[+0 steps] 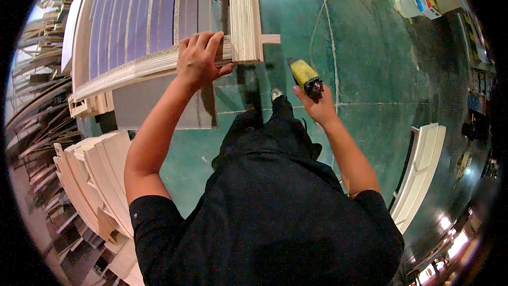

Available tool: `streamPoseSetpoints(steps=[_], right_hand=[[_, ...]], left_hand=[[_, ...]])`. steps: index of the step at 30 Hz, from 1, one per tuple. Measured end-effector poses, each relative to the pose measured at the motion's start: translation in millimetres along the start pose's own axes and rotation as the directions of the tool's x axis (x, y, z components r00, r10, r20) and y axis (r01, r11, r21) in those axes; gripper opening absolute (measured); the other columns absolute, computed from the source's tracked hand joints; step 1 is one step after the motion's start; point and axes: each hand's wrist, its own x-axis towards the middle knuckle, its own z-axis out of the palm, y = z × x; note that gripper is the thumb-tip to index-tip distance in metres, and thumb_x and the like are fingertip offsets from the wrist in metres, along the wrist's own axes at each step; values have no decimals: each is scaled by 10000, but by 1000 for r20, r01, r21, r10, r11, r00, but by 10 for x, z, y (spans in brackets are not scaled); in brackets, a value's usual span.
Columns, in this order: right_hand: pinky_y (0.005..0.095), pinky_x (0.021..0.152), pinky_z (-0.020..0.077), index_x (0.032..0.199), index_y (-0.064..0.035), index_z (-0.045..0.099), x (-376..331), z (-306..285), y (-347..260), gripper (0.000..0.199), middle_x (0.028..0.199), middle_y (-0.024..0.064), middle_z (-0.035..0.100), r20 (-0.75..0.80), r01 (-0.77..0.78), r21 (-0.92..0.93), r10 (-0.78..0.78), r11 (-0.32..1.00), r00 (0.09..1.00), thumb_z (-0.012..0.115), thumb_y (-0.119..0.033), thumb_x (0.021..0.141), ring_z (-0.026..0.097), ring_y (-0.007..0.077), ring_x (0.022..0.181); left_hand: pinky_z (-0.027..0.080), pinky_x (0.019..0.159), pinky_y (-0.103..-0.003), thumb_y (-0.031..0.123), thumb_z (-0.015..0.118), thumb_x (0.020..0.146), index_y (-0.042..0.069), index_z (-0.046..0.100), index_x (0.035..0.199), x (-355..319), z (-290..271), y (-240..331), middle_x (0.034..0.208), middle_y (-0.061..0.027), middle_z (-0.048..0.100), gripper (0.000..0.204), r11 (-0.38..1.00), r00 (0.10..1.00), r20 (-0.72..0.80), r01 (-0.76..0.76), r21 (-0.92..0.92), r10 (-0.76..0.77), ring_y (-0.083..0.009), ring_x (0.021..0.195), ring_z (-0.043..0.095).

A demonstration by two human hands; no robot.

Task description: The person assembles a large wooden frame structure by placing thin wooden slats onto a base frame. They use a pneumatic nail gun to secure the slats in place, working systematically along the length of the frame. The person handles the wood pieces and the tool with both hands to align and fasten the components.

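My left hand (200,59) is closed over the near edge strip (148,68) of layered plywood, close to the corner of a wooden frame. Its fingers lie on top and its thumb points right, beside the end of a thick plywood beam (246,18). Bluish-grey panels (135,18) with pale strips between them fill the frame. Out to the right, apart from the frame, my right hand (320,107) grips a yellow and black nail gun (304,77). The tool's handle is mostly hidden in that hand.
A thin hose (320,16) trails over the green floor (370,69). Pale wooden pieces (100,164) stand at the left, near stacked offcuts (42,100). A long white panel (420,175) lies at the right. A white bucket (406,5) and boxes are far right.
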Motion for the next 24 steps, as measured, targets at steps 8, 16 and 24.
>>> streamPoseSetpoints(steps=[8,16,24], right_hand=[[374,917,533,1429,-43,474,376,682,-449,662,1171,120,670,-196,102,207,-61,973,979,797,-227,881,648,205,1043],[387,966,510,1475,-37,424,684,1025,-71,757,1282,152,629,-276,306,160,-255,938,927,735,-365,867,606,257,1178],[385,990,494,1491,-22,404,751,1040,111,717,1288,175,632,-170,221,351,-170,910,971,664,-227,855,612,267,1179]], left_hand=[[434,918,-481,485,857,701,119,544,1277,98,-95,43,1227,-102,589,751,999,976,213,47,5,-47,-313,1120,581],[481,901,-461,436,856,695,77,578,1125,352,-73,133,1126,-118,658,626,989,946,324,40,-143,9,-304,1088,631],[450,929,-475,502,823,745,77,566,1135,320,-281,155,1120,-112,650,631,988,916,400,55,-147,9,-305,1113,621]])
